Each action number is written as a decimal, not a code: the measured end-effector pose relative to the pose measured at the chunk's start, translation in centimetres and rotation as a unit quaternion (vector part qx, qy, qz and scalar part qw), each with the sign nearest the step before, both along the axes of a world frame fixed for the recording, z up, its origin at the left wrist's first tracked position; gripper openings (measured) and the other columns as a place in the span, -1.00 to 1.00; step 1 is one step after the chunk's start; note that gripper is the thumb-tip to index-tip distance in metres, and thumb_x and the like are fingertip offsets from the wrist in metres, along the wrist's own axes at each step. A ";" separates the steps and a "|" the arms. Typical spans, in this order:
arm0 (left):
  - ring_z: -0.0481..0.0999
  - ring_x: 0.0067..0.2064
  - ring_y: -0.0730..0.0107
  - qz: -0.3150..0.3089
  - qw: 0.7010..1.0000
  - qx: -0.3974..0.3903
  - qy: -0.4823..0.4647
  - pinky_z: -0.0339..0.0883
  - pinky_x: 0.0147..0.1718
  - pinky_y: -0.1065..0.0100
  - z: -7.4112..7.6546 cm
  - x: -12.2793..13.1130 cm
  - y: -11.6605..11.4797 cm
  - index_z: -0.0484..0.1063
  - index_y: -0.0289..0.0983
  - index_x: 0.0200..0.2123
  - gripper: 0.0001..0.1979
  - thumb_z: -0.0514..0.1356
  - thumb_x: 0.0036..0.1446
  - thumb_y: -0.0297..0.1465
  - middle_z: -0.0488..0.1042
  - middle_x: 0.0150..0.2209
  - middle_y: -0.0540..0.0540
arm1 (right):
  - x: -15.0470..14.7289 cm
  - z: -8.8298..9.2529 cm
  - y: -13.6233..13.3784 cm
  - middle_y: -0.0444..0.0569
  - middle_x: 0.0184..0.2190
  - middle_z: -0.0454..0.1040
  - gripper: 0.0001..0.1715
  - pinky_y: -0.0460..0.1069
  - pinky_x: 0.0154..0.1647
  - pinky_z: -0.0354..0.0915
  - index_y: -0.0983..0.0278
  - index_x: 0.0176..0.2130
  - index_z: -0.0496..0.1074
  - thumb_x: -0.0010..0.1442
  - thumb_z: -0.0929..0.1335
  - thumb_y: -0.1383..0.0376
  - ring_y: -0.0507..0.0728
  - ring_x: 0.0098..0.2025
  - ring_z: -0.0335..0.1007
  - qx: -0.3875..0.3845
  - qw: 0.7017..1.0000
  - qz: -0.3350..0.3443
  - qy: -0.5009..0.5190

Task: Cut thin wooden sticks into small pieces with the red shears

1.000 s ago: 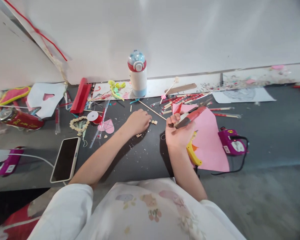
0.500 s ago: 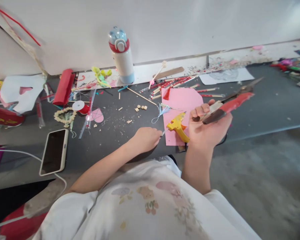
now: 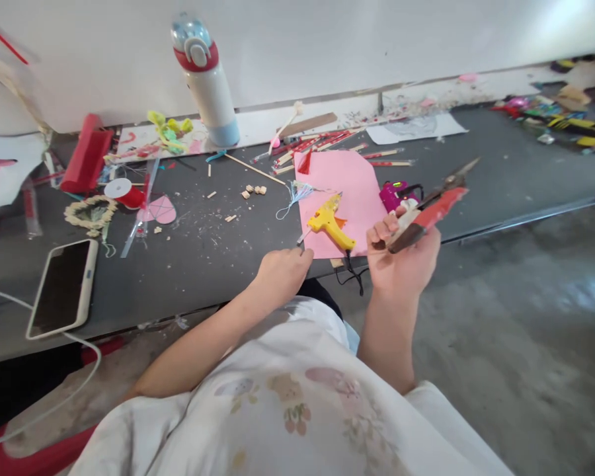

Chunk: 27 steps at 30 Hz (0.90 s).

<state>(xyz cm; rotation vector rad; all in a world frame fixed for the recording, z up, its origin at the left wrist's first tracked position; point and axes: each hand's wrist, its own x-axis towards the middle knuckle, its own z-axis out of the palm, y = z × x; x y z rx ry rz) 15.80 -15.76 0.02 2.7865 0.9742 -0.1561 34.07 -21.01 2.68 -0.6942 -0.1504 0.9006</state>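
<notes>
My right hand (image 3: 401,261) is closed around red-handled cutting pliers (image 3: 429,205), held up off the dark table's front edge with the blades pointing up and right. My left hand (image 3: 282,271) rests at the table's near edge with its fingers curled in a pinch just below the nozzle of a yellow glue gun (image 3: 330,221); what it pinches is too small to name. The glue gun lies on a pink paper sheet (image 3: 344,182). A small purple device (image 3: 394,194) sits at the sheet's right side, partly hidden behind my right hand.
A white, red and blue bottle (image 3: 205,82) stands at the back by the wall. Red sticks (image 3: 317,142), small wood bits (image 3: 252,192), a red ribbon spool (image 3: 123,192), a red box (image 3: 84,155) and a phone (image 3: 62,287) with cable lie on the dark table (image 3: 203,258). Grey floor lies to the right.
My view has swung right. My left hand drew back from the wood bits to the table's near edge by the glue gun. My right hand lifted the pliers off the pink sheet.
</notes>
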 end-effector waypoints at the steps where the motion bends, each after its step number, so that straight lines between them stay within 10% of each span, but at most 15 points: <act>1: 0.60 -0.26 0.21 -0.002 1.000 0.012 -0.003 0.31 -0.41 0.28 0.0 0.1 -0.1 0.42 -0.22 -0.14 -0.78 -0.03 0.33 -0.43 0.56 -0.27 -0.19 | 0.0 0.0 -0.3 -0.17 -0.55 0.18 -0.74 -0.14 -0.53 0.17 0.25 -0.34 0.39 0.26 0.19 0.23 -0.04 -0.56 0.11 -0.003 1.000 0.002 0.002; 14: 0.60 -0.17 0.20 0.010 0.995 0.026 -0.098 0.40 -0.29 0.27 -1.3 1.6 0.2 0.43 -0.26 -0.15 -0.72 -0.08 0.34 -0.46 0.58 -0.23 -0.21 | -1.6 -1.9 -2.2 -0.19 -0.55 0.19 -0.76 -0.14 -0.54 0.20 0.26 -0.29 0.39 0.29 0.23 0.18 -0.04 -0.56 0.14 -0.067 0.994 0.083 -0.007; 27: 0.25 0.37 0.17 -0.010 0.973 0.045 -0.228 0.37 0.20 0.24 -2.1 4.4 -1.8 0.18 -0.49 0.28 -0.51 -0.04 0.32 -0.49 0.29 0.30 -0.38 | -1.8 -4.2 -1.8 -0.18 -0.58 0.28 -0.83 -0.13 -0.56 0.22 0.26 -0.32 0.41 0.16 0.33 0.20 -0.03 -0.57 0.16 -0.094 0.990 0.104 -0.027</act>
